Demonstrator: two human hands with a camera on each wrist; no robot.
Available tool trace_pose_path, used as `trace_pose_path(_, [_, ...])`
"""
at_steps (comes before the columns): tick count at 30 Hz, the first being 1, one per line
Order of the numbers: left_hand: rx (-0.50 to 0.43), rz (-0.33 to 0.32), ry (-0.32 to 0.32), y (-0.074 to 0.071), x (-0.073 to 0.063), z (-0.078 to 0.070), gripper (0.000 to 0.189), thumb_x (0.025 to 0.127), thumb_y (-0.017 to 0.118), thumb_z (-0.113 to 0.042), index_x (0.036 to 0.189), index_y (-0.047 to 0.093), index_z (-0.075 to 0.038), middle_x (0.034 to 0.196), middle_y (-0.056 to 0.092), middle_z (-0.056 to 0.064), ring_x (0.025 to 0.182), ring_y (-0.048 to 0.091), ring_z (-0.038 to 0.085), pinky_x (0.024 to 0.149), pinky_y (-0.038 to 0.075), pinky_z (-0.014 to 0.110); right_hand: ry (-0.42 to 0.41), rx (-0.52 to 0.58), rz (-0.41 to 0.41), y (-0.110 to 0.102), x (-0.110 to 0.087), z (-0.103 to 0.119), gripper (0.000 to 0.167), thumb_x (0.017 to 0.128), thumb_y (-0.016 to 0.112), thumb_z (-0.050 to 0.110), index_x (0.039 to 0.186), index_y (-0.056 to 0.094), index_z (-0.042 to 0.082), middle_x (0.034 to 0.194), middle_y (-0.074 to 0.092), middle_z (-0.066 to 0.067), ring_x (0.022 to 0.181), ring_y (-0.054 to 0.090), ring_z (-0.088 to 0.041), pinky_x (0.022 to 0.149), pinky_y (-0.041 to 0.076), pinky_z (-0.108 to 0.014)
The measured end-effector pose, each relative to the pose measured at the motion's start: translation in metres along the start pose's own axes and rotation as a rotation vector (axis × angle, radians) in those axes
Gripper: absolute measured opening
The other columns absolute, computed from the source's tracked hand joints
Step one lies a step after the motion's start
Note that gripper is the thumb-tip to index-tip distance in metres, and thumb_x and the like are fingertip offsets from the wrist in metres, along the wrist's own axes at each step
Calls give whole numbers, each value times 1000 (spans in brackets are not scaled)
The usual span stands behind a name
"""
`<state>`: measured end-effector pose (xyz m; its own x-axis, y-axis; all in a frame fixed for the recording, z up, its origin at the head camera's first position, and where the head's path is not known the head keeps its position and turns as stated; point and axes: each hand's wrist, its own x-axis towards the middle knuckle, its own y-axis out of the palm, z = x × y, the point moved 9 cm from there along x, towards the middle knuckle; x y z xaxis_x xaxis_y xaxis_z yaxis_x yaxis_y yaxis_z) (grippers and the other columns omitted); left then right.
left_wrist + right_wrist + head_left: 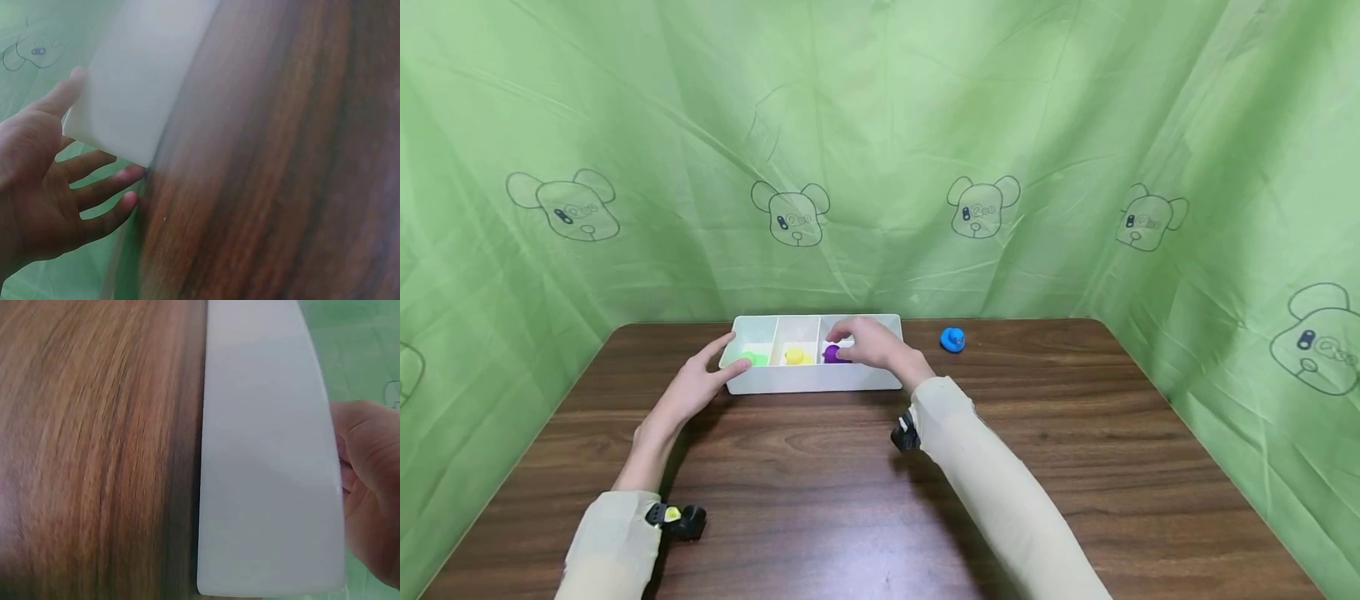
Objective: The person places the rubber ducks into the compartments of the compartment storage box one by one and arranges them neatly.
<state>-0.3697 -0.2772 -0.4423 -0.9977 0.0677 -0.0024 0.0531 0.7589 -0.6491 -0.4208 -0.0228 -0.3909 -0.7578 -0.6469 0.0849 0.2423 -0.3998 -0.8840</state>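
A white divided tray [812, 381] stands near the back edge of the table. My left hand [694, 385] holds its left end, thumb at the front rim and index finger by the back corner. The left wrist view shows the other fingers spread beside the end wall. Inside the right compartment, my right hand [872, 342] pinches a purple rubber duck [831, 354], partly hidden by the fingers. The middle compartment has a yellow rubber duck [794, 356], and a light green toy [755, 359] lies in the left one. In the right wrist view, the tray's wall hides the right fingertips.
A blue rubber duck [952, 339] sits on the wooden table [820, 483] to the right of the tray. Green cloth [880, 150] with printed bear heads hangs behind the table and along its sides.
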Motion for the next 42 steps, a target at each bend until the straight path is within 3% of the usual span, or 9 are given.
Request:
trace_pose_path(14, [4, -1, 3, 0, -1, -3, 86, 92, 59, -62, 160, 21, -24, 164, 20, 19, 150, 16, 45, 116, 18, 68, -59, 115, -169, -21, -32, -3, 26, 94, 66, 16, 119, 70, 7, 120, 70, -6, 118, 62, -23, 105, 48, -39])
trace_pose_path(26, [9, 0, 3, -1, 1, -2, 85, 93, 59, -61, 160, 21, -24, 164, 20, 19, 150, 15, 45, 116, 18, 69, -37, 149, -301, -36, -57, -14, 23, 94, 67, 16, 115, 72, 11, 117, 72, -2, 113, 64, -21, 102, 50, -37])
trace_pose_path(37, [12, 14, -5, -2, 5, -1, 86, 92, 58, -63, 160, 20, -25, 165, 19, 18, 151, 14, 45, 116, 17, 69, 50, 209, -374, -46, -76, -27, 22, 93, 69, 18, 115, 73, 14, 117, 71, -1, 113, 64, -21, 102, 50, -43])
trace_pose_path(42, [19, 24, -12, -2, 6, -1, 86, 93, 57, -62, 161, 19, -25, 165, 17, 19, 151, 13, 46, 115, 17, 70, 67, 200, -396, -46, -83, -39, 23, 93, 69, 17, 115, 73, 12, 113, 71, -3, 108, 64, -24, 94, 52, -45])
